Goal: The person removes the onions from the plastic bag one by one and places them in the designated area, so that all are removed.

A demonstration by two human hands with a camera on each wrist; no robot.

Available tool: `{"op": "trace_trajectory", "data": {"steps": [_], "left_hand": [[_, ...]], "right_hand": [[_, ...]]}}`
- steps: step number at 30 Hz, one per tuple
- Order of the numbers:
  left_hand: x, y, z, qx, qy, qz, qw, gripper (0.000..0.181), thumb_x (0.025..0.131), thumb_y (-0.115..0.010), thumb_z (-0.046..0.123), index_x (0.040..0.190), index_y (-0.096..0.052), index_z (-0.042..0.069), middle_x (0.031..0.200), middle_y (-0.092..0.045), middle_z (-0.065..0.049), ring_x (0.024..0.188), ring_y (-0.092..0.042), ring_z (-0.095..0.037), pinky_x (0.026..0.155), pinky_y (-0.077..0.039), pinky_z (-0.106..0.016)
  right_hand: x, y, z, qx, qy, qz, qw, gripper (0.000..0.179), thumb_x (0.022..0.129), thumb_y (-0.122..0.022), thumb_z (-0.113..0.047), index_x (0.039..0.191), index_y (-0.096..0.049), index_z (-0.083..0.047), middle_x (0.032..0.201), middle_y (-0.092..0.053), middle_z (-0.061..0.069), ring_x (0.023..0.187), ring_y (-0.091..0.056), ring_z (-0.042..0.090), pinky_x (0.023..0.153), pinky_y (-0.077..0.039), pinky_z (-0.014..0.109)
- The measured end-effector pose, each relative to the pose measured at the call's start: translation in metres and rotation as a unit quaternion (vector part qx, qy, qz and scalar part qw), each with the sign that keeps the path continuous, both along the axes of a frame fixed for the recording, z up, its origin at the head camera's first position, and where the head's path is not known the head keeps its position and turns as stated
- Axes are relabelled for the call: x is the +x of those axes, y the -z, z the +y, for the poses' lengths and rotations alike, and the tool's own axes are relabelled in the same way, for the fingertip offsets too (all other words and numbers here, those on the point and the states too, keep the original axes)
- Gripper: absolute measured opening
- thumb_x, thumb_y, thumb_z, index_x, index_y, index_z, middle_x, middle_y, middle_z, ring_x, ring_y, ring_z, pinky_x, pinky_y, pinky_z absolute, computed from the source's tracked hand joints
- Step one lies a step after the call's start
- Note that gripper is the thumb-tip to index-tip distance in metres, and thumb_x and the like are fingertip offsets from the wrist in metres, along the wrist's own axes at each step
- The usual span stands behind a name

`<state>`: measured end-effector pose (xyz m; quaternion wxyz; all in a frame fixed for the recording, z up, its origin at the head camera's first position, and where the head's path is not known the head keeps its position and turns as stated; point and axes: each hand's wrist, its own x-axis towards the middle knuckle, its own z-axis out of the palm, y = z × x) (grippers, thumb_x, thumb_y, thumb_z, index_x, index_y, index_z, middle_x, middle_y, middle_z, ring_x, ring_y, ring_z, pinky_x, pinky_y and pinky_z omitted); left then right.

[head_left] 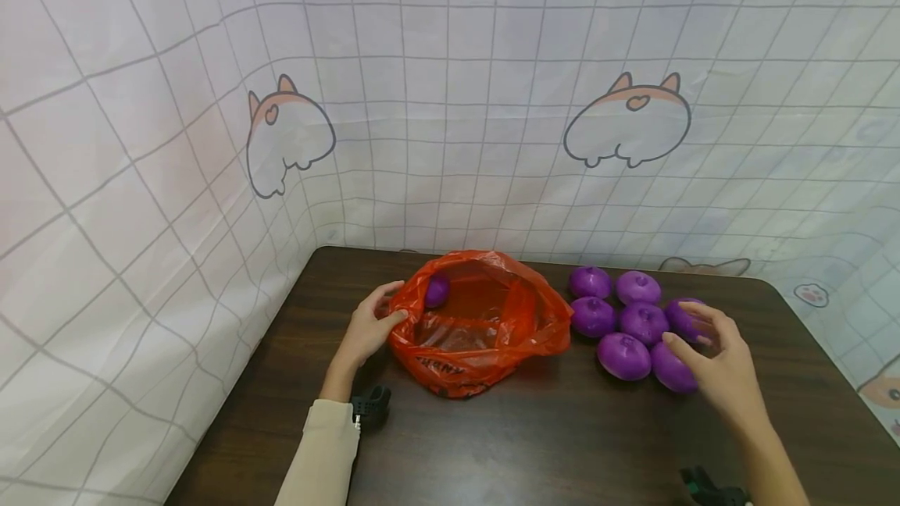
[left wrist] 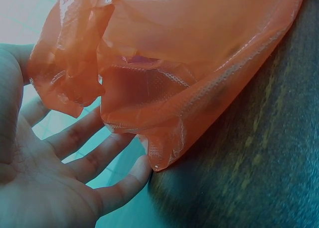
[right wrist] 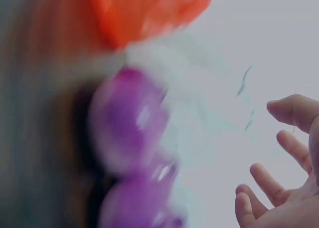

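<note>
A red plastic bag [head_left: 450, 369] stands with its mouth spread wide on the table. One purple onion [head_left: 437, 292] shows inside it at the left. My left hand [head_left: 369, 322] holds the bag's left rim with thumb and forefinger; in the left wrist view the other fingers [left wrist: 82, 163] spread behind the film, and the thumb tip is hidden by a fold. To the right of the bag, several glossy purple onions [head_left: 643, 323] sit in a close group. Over the right side of that group my right hand [head_left: 724, 361] hovers, fingers loosely spread and holding nothing.
The dark wooden table [head_left: 492, 443] has rounded back corners. White grid-patterned cloth [head_left: 450, 139] with animal drawings hangs behind it and at both sides. A dark wrist device [head_left: 371, 406] sits on the left wrist; another [head_left: 710, 490] is by the right forearm.
</note>
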<state>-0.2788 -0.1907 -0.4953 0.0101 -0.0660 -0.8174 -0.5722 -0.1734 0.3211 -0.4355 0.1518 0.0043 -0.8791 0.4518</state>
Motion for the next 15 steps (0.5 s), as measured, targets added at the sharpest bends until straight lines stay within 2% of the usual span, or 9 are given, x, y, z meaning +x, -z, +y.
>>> {"op": "trace_trajectory", "data": {"steps": [2,5,8,9,12,15], "left_hand": [[0.0,0.0,0.0,0.003,0.0,-0.001,1.0,0.051,0.098,-0.068,0.016,0.146,-0.054,0.026,0.135,-0.063,-0.017,0.114,-0.062,-0.033,0.085,-0.058,-0.04],[0.0,0.0,0.0,0.005,0.0,-0.002,1.0,0.051,0.098,-0.068,0.016,0.146,-0.054,0.026,0.135,-0.063,-0.017,0.114,-0.062,-0.034,0.086,-0.058,-0.041],[0.0,0.0,0.0,0.005,-0.003,-0.003,1.0,0.051,0.097,-0.068,0.016,0.145,-0.055,0.026,0.135,-0.063,-0.017,0.115,-0.062,-0.034,0.087,-0.058,-0.042],[0.0,0.0,0.0,0.004,-0.004,-0.003,1.0,0.051,0.097,-0.068,0.016,0.145,-0.055,0.027,0.136,-0.062,-0.017,0.116,-0.062,-0.034,0.088,-0.058,-0.043],[0.0,-0.001,0.0,0.004,-0.006,-0.004,1.0,0.051,0.097,-0.069,0.016,0.145,-0.055,0.026,0.136,-0.062,-0.016,0.117,-0.062,-0.034,0.09,-0.057,-0.044],[0.0,-0.001,0.0,0.003,-0.006,-0.004,1.0,0.051,0.097,-0.069,0.016,0.145,-0.055,0.026,0.137,-0.062,-0.016,0.117,-0.062,-0.034,0.091,-0.057,-0.044]], "right_hand": [[-0.002,-0.011,-0.018,-0.014,-0.027,0.028,0.9991,0.053,0.097,-0.071,-0.021,0.146,-0.051,-0.014,0.136,-0.048,-0.015,0.117,-0.048,-0.005,0.089,-0.039,0.004],[-0.008,-0.023,-0.047,-0.036,-0.082,0.071,0.9935,0.047,0.097,-0.07,-0.01,0.14,-0.054,-0.007,0.128,-0.055,-0.023,0.113,-0.056,-0.005,0.091,-0.045,0.007],[-0.017,-0.029,-0.078,-0.06,-0.139,0.085,0.9848,0.041,0.097,-0.068,-0.005,0.136,-0.058,-0.006,0.126,-0.061,-0.017,0.111,-0.063,0.004,0.092,-0.049,0.011],[-0.02,-0.03,-0.089,-0.065,-0.158,0.087,0.9814,0.04,0.097,-0.068,-0.005,0.135,-0.058,-0.005,0.126,-0.063,-0.011,0.111,-0.064,0.008,0.092,-0.05,0.013],[-0.028,-0.029,-0.121,-0.076,-0.207,0.075,0.9725,0.037,0.097,-0.068,-0.007,0.134,-0.06,-0.01,0.124,-0.065,0.0,0.111,-0.065,0.017,0.093,-0.052,0.017],[-0.039,-0.024,-0.15,-0.076,-0.243,0.057,0.9652,0.037,0.098,-0.069,-0.012,0.134,-0.061,-0.017,0.125,-0.065,0.005,0.113,-0.063,0.024,0.093,-0.054,0.023]]}}
